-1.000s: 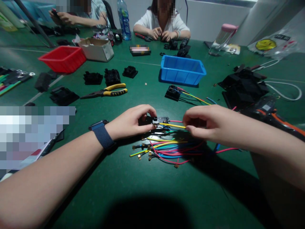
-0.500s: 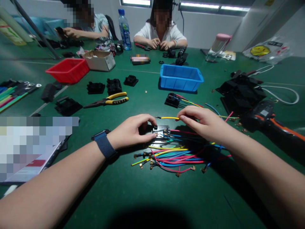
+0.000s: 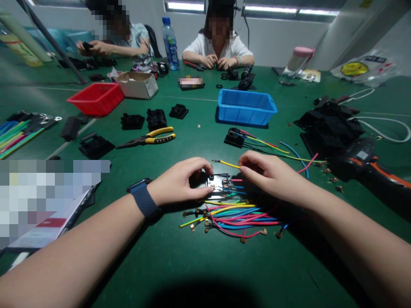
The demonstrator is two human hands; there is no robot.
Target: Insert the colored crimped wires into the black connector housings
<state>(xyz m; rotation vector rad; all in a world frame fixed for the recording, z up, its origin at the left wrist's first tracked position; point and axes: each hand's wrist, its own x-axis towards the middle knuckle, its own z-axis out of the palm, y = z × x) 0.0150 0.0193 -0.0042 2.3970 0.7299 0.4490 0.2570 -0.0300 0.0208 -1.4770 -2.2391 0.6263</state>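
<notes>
My left hand (image 3: 184, 179), with a dark watch on its wrist, grips a small black socket-like housing (image 3: 220, 176) between thumb and fingers. Red and blue wires run out of the housing's right side. In my right hand (image 3: 265, 171) a yellow wire (image 3: 229, 164) is pinched; its crimped metal terminal points left, just above the housing and apart from it. Right in front of the housing lies a bundle of red, blue, yellow and green wires (image 3: 237, 216) with brass terminals. Behind my hands rests another black housing (image 3: 233, 137) with wires attached.
Yellow-handled pliers (image 3: 159, 135) lie left of centre, near several black housings (image 3: 156, 119). A blue bin (image 3: 247, 112), a red bin (image 3: 98, 100) and a white box (image 3: 138, 85) stand farther back. At right is a black-and-orange power tool (image 3: 359, 160). Two people sit across the table.
My right hand has lowered slightly, and the yellow wire now slants down toward its fingers. The left hand keeps its hold on the housing. The whole view has shifted a little.
</notes>
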